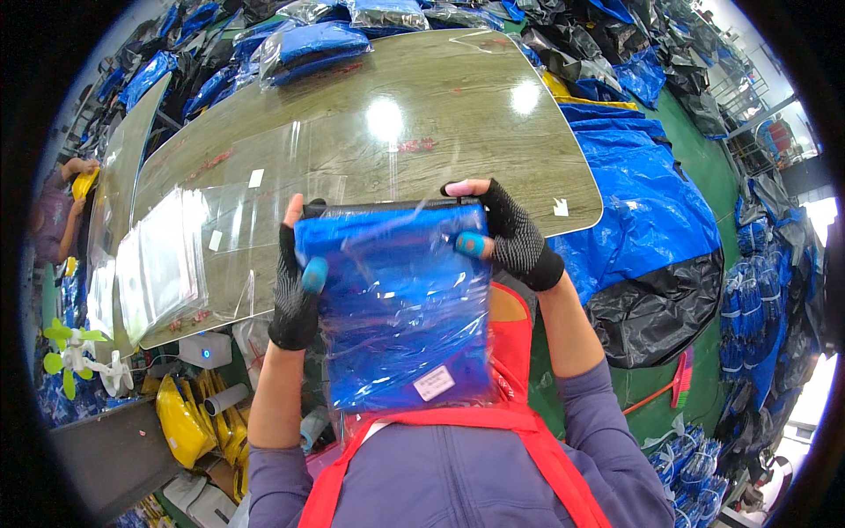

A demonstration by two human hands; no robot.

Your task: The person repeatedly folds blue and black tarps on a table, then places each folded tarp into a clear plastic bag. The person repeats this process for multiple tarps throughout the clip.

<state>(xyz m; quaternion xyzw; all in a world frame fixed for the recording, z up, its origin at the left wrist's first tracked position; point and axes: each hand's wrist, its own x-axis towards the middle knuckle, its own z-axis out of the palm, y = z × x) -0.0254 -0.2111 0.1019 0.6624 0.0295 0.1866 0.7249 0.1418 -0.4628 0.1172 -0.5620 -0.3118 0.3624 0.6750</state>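
Between my two hands I hold up a folded blue package in a clear plastic bag (400,299), with a white label near its lower end and a dark strip along its top. My left hand (297,286), in a black fingerless glove, grips the upper left edge, a blue-wrapped thumb pressed on the front. My right hand (510,233), gloved the same way, pinches the upper right corner with its blue-covered thumb in front. Some of the fingers are hidden behind the package. It hangs before my red apron (515,339), over the near edge of the wood-look table (475,114).
Flat clear plastic bags (163,255) lie on the table's left. Bagged blue packages (317,48) sit at its far edge. A large blue and black sheet (642,202) hangs at the right. Yellow packages (185,422) and a small green fan (66,356) stand lower left. A co-worker's hand (79,167) shows far left.
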